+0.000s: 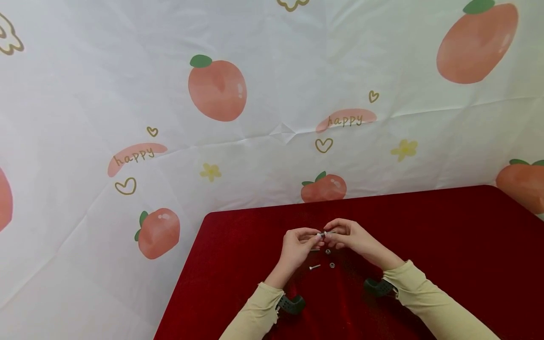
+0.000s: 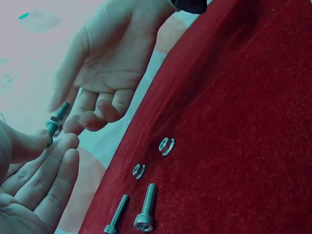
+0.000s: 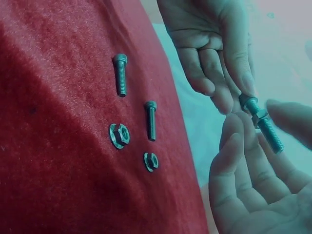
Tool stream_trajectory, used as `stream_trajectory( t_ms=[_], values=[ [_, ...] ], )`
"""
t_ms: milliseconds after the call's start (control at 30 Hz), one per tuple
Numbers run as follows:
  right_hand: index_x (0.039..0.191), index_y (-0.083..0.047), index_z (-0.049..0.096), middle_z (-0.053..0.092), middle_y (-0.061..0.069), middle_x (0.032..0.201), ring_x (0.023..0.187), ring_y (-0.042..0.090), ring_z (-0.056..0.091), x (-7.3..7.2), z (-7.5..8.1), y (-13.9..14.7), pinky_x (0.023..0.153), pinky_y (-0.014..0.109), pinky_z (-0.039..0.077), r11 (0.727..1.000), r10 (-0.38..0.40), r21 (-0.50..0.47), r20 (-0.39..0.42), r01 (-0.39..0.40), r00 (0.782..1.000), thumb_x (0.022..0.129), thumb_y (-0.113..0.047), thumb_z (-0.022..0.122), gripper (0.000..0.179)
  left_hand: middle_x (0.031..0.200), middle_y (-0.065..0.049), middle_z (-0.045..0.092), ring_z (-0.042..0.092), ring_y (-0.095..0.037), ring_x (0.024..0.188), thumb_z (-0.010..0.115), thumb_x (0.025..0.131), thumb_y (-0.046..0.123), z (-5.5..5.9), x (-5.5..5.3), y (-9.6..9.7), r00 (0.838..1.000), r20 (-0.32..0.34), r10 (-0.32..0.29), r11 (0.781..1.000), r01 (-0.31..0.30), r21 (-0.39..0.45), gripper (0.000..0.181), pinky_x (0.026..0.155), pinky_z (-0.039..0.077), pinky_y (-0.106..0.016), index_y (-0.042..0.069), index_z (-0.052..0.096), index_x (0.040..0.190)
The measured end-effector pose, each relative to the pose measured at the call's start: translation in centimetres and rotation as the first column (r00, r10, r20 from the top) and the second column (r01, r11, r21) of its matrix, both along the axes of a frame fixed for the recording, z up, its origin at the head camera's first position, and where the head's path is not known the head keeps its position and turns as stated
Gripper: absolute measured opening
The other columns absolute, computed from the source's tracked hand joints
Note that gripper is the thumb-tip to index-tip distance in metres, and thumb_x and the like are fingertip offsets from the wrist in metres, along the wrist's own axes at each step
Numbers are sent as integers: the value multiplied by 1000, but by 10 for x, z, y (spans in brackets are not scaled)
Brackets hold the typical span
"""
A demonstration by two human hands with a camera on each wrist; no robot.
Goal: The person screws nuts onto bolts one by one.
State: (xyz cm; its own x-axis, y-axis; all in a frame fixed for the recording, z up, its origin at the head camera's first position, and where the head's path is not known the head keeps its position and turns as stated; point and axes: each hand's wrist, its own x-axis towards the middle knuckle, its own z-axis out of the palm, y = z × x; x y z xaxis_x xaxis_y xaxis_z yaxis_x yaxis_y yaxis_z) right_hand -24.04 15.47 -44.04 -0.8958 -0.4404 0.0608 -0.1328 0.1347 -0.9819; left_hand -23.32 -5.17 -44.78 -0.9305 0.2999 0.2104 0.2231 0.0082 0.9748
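A socket-head bolt with a flange nut partway along its thread is held up between the two hands, above the red cloth. My left hand pinches the bolt by its head, thumb against fingers. On the other side, my right hand has its thumb and curled fingers at the nut, around the threaded end. The right thumb is blurred in the left wrist view. Two loose bolts, a thicker bolt and a thinner bolt, lie on the cloth, with a larger nut and a smaller nut near their tips.
A red velvety cloth covers the table. Behind its far edge hangs a white sheet printed with fruit, flowers and hearts. Both wrists carry a dark strap beside the light sleeves.
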Motion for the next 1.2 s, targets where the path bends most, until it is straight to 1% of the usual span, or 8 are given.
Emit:
stream_trajectory(
  t_ms=[133,233,367,533,667,833,1000,1200],
  values=[
    [115,5,57,68,15,99,88,37,64,1,1,0,75,45,56,1000,4,22,-33,-3,999,96,-18,61,31,92,-19,70,70,-31,82,63,91,1,-1,0,0,999,-30,-16,1000,16,-5,21,72,60,-37,-12,65,108],
    [112,5,61,68,17,97,88,38,64,2,1,0,75,43,57,999,3,33,-14,-2,1000,96,-23,61,32,90,-17,71,71,-25,79,63,92,3,-2,0,0,994,-101,-40,999,40,-1,23,70,60,-33,-15,63,108],
    [114,5,59,68,18,97,89,35,65,3,1,0,73,39,57,1000,-4,21,11,3,1000,96,-24,61,35,89,-15,71,71,-21,77,62,93,5,-4,1,-2,984,-168,-56,998,56,-3,24,68,60,-32,-15,63,107],
    [115,4,56,67,16,100,87,33,65,2,1,0,72,39,57,1000,-9,24,-22,10,1000,95,-18,63,31,91,-19,70,71,-28,79,63,92,2,-1,1,-1,996,-87,-35,999,35,-3,23,71,60,-35,-15,63,108],
    [110,4,62,68,15,96,87,36,64,1,1,0,75,42,57,999,-20,41,-8,20,1000,95,-24,62,32,92,-23,69,70,-34,82,63,91,-2,1,1,0,999,-31,-16,1000,16,-5,22,72,60,-38,-15,63,109],
    [112,6,61,68,15,95,87,33,65,1,-1,0,75,43,57,1000,-25,10,33,25,999,96,-28,61,37,95,-30,66,66,-44,85,60,91,-6,10,6,-1,999,-28,-39,999,39,6,21,75,58,-46,-18,62,109],
    [116,3,58,68,15,98,87,33,65,1,-2,0,76,45,56,1000,-18,2,-3,18,1000,94,-22,64,34,94,-31,66,65,-46,86,60,91,-6,23,16,-1,999,-23,-37,999,36,-5,19,76,58,-45,-17,63,106],
    [111,5,63,68,16,95,87,37,64,3,0,-1,75,42,57,999,-29,22,5,29,1000,96,-27,60,35,93,-30,66,66,-46,84,60,91,-7,23,16,1,999,-41,-23,1000,23,5,17,76,57,-50,-17,64,104]
  ],
)
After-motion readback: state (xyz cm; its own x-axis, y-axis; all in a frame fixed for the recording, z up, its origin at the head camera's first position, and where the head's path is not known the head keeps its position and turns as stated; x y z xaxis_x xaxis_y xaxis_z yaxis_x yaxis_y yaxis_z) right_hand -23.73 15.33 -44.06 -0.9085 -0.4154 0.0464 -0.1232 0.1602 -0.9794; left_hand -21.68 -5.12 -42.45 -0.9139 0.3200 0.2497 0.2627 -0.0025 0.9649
